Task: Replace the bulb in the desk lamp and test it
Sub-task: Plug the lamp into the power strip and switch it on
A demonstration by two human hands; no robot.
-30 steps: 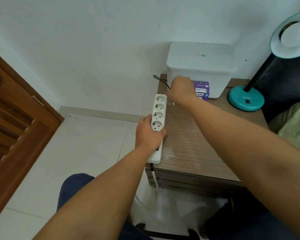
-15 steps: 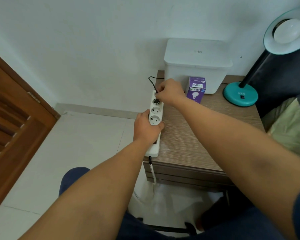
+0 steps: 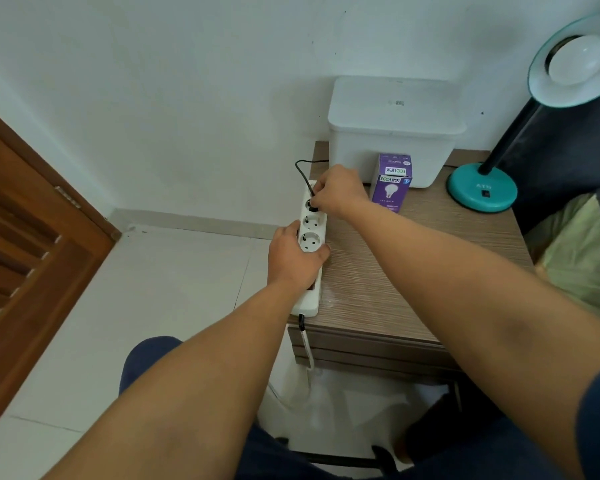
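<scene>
A white power strip [image 3: 312, 237] lies along the left edge of the wooden side table [image 3: 395, 271]. My left hand [image 3: 291, 256] grips its middle and holds it down. My right hand [image 3: 338, 190] pinches the black plug [image 3: 313, 205] seated in a far socket, its black cord [image 3: 302, 171] looping back toward the wall. The teal desk lamp [image 3: 482, 190] stands at the table's back right, its shade [image 3: 575, 60] tilted toward me with a white bulb [image 3: 577, 58] inside, unlit. A purple bulb box [image 3: 390, 183] stands between my right hand and the lamp base.
A white lidded plastic bin [image 3: 392, 133] sits at the back of the table against the wall. A wooden door [image 3: 25, 244] is at the left. A greenish cushion [image 3: 582, 254] lies right of the table. The strip's own cable [image 3: 307, 344] hangs off the table front.
My right hand came from behind the strip with the black plug and pressed it into a far socket. My left hand kept hold of the strip.
</scene>
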